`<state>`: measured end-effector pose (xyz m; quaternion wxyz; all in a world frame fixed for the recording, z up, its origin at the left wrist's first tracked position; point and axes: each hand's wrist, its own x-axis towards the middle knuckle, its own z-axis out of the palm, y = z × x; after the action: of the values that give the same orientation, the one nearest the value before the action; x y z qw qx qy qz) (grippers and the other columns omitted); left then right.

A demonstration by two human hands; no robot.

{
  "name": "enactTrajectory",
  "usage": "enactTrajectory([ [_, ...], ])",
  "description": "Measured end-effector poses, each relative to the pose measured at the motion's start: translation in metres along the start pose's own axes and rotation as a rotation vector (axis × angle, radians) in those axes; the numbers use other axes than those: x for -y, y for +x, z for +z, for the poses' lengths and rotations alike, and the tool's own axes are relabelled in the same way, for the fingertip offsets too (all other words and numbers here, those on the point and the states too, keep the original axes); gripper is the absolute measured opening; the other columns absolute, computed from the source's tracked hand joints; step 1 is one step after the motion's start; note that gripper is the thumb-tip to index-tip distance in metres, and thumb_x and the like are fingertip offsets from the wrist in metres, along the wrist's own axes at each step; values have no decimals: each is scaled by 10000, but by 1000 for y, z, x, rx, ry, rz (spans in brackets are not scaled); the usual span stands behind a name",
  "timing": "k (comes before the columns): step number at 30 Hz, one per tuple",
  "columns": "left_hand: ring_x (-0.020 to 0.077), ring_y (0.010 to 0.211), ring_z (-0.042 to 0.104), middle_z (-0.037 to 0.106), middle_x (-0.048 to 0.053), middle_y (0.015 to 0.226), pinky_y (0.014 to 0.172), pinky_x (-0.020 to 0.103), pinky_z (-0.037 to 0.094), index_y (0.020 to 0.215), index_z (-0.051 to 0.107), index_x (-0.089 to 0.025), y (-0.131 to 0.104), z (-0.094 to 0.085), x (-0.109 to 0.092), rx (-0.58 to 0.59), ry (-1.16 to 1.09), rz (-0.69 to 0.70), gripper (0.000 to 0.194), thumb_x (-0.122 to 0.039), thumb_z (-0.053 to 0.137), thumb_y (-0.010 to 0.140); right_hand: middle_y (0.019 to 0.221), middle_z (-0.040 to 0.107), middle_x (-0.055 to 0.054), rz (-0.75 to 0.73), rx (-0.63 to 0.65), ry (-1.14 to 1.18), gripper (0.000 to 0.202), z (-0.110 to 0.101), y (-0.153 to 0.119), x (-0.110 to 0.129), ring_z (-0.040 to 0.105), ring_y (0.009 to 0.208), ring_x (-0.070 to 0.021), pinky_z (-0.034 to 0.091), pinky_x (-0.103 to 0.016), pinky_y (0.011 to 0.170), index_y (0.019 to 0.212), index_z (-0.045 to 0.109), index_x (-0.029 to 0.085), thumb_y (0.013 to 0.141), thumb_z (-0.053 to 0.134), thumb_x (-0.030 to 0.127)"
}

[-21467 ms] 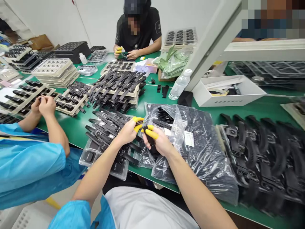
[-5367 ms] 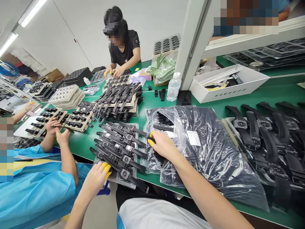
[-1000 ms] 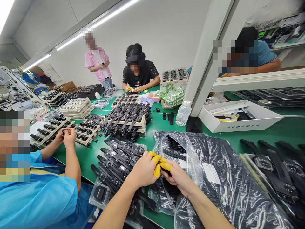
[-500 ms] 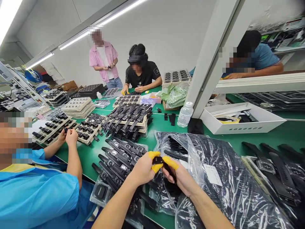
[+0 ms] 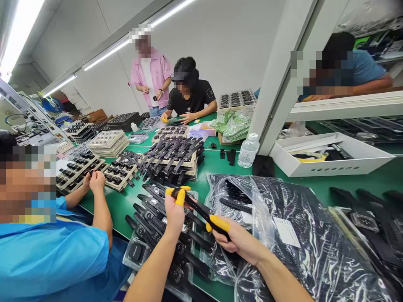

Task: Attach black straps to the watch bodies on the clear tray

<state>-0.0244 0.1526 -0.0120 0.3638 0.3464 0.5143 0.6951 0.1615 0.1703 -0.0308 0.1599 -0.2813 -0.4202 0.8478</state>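
A black smartwatch with its strap (image 5: pixel 199 206) is stretched out between my two hands, above the near watches. My left hand (image 5: pixel 175 209), in yellow finger cots, pinches its far end. My right hand (image 5: pixel 233 237), also in yellow cots, grips the strap's near end with curled fingers. Beneath and left of them, rows of strapped watches (image 5: pixel 150 214) lie in clear plastic trays. Just right of my right hand is a clear plastic bag (image 5: pixel 283 201) full of black straps, with a loose black strap (image 5: pixel 236 205) at its opening.
Stacked beige trays of watches (image 5: pixel 173 157) stand mid-table. A water bottle (image 5: pixel 248 151) and a white box (image 5: pixel 330 165) stand behind the bag. At left, a co-worker in a blue shirt (image 5: pixel 56 256) handles a small part. Others are across the green table (image 5: pixel 201 170).
My hands have moved apart, the left one up and to the left, drawing the strap out between them. The view has shifted slightly left.
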Motion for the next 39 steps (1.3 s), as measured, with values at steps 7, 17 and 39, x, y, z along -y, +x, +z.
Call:
enactTrajectory([
  [7, 139, 552, 714, 791, 91, 1038, 489, 235, 560, 1041, 477, -206, 9, -7, -6, -144, -56, 96, 556, -603, 791, 812, 557, 380, 100, -24, -101, -70, 410, 1, -1, 2, 176, 422, -18, 63, -216, 456, 877, 577, 182, 843, 647, 585],
  [17, 160, 673, 736, 743, 127, 1207, 496, 245, 576, 1243, 613, -172, 4, -6, 8, 281, 256, -159, 387, -376, 666, 918, 612, 552, 69, -221, -302, -99, 474, 2, 7, -1, 370, 444, -52, 251, -217, 461, 890, 483, 220, 821, 708, 631],
  [39, 255, 1287, 623, 621, 137, 1375, 1145, 440, 521, 1406, 624, -193, -8, -9, 13, 753, 810, 362, 574, -19, 443, 889, 507, 481, 84, -191, -239, -20, 372, 5, 9, -2, 320, 417, -54, 227, -226, 451, 785, 506, 210, 772, 715, 518],
])
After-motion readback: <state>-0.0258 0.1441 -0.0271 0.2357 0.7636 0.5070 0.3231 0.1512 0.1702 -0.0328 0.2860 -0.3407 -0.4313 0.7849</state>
